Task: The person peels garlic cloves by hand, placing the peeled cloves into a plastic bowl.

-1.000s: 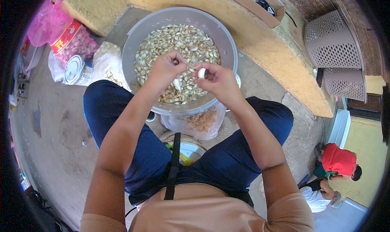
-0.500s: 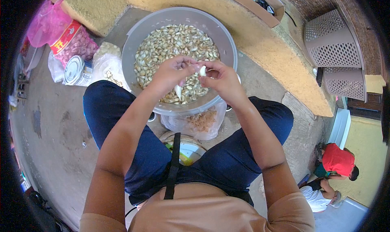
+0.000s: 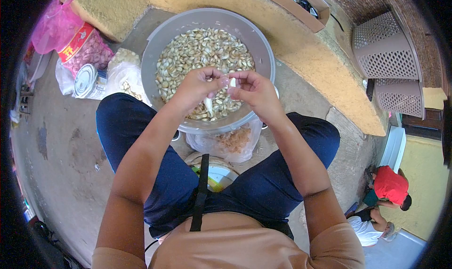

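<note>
A large grey tub [image 3: 148, 66] stands in front of me, with many garlic cloves [image 3: 202, 47] lying in it. Above the cloves, my left hand [image 3: 203, 85] is closed, thumb and fingers pinched close to the other hand. Below its palm sticks out a slim white handle-like piece [image 3: 208, 107]; its other end is hidden in the fingers. My right hand [image 3: 254, 91] pinches a pale garlic clove [image 3: 232, 82] between thumb and fingers. The fingertips of both hands nearly meet at this clove.
A clear plastic bag with brown skins [image 3: 235, 141] lies below the tub. Left stand a pink mesh sack [image 3: 89, 52], a can [image 3: 85, 80] and a white bag [image 3: 125, 76]. A low yellow wall [image 3: 310, 57] curves along the right. Two people [image 3: 391, 184] are at lower right.
My hands have shifted very slightly at the fingertips, and the clove has turned a little. The white piece under my left palm has swung slightly right.
</note>
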Motion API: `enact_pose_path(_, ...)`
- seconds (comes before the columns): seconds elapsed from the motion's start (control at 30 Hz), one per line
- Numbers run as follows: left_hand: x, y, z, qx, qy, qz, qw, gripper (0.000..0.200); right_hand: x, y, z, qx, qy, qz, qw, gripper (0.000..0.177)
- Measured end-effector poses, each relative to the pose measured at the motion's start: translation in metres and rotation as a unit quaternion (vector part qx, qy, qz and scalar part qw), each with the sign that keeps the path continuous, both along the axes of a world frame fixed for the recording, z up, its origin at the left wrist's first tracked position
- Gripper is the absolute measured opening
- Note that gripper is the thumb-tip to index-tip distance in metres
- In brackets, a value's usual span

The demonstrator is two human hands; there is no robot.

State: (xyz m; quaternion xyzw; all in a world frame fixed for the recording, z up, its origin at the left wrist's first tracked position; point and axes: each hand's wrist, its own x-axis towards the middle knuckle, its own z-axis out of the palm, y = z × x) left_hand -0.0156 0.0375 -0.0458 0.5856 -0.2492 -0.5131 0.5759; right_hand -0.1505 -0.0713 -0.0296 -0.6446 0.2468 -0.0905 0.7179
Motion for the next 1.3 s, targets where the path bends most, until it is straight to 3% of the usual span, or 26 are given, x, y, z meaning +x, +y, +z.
enact_pose_path(0.4, 0.005, 0.002, 0.005, -0.008, 0.079, 0.024, 0.997, 0.018, 0.0, -0.001, 0.008, 0.122, -0.034, -0.026, 0.992, 0.03)
enact_pose_path(0.67, 0.002, 0.002, 0.003, 0.012, 0.032, 0.021, 0.999, 0.019, 0.0, -0.003, 0.009, 0.136, -0.043, -0.022, 0.99, 0.032)
enact_pose_path(0.8, -0.003, 0.001, 0.02, 0.067, -0.039, 0.011, 0.997, 0.02, -0.001, -0.002, 0.006, -0.067, -0.013, 0.005, 0.998, 0.034)
enact_pose_path(0.97, -0.007, -0.001, 0.004, 0.02, -0.065, 0.026, 0.997, 0.017, 0.0, 0.005, 0.008, -0.231, -0.006, 0.013, 0.973, 0.035)
enact_pose_path(1.1, -0.005, 0.001, 0.008, 0.022, -0.053, 0.04, 0.998, 0.014, 0.002, 0.007, 0.005, -0.299, -0.049, -0.008, 0.953, 0.03)
enact_pose_path(1.3, -0.003, 0.001, 0.003, 0.028, -0.123, 0.046, 0.991, 0.012, 0.004, 0.01, 0.003, -0.353, -0.073, 0.003, 0.933, 0.029)
